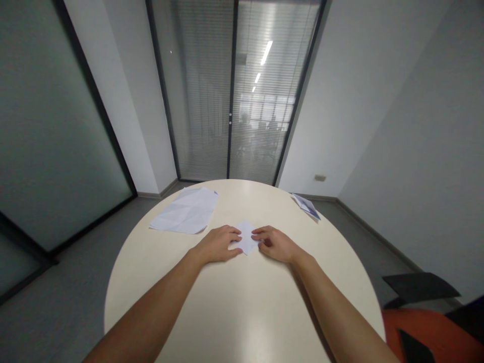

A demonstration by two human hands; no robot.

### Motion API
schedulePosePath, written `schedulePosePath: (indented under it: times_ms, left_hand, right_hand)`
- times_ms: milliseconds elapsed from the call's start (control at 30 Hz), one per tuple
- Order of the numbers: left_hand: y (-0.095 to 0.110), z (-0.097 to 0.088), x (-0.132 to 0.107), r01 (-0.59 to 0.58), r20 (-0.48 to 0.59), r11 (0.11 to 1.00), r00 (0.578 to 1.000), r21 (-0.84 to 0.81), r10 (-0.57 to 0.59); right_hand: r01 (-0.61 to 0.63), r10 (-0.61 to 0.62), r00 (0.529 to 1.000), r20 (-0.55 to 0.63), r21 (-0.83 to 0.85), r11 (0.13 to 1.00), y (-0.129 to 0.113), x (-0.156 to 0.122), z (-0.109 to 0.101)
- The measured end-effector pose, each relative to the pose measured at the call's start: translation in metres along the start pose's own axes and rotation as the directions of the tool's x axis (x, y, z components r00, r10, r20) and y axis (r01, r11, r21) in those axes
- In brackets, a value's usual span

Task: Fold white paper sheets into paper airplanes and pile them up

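Note:
A small folded piece of white paper point(246, 239) lies on the round table in front of me, with points at its top and bottom. My left hand point(220, 244) holds its left side, fingertips on the paper and thumb by the lower left edge. On the opposite side, my right hand point(277, 244) grips the right edge with bent fingers, the thumb close beneath them. Those fingers cover part of the paper's right side. Between the two hands the middle of the paper shows.
The cream round table point(242, 307) carries creased white sheets point(185, 209) at the far left. A folded paper with dark print point(307, 206) sits at the far right edge. A red chair point(427, 333) with black armrests stands at lower right. Glass panels with blinds point(232, 101) are behind.

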State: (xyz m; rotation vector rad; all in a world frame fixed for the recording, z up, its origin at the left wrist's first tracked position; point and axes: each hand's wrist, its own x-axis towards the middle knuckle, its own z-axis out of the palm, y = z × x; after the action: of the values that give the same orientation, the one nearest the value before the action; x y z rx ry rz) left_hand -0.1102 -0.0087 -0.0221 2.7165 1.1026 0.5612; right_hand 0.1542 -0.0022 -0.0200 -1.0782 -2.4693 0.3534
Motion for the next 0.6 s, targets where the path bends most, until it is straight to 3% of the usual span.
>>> schedulePosePath:
  times_ms: [233,600]
  left_hand:
    - [-0.005,-0.003,-0.002,0.003,-0.004,1.0,1.0,-0.026,-0.003]
    - [-0.013,0.001,-0.001,0.008,-0.038,0.997,0.999,-0.079,-0.011]
  right_hand:
    - [-0.064,0.064,0.998,-0.009,0.028,0.998,0.006,-0.001,-0.004]
    - [-0.063,0.063,0.998,-0.004,0.048,0.997,0.005,0.0,-0.013]
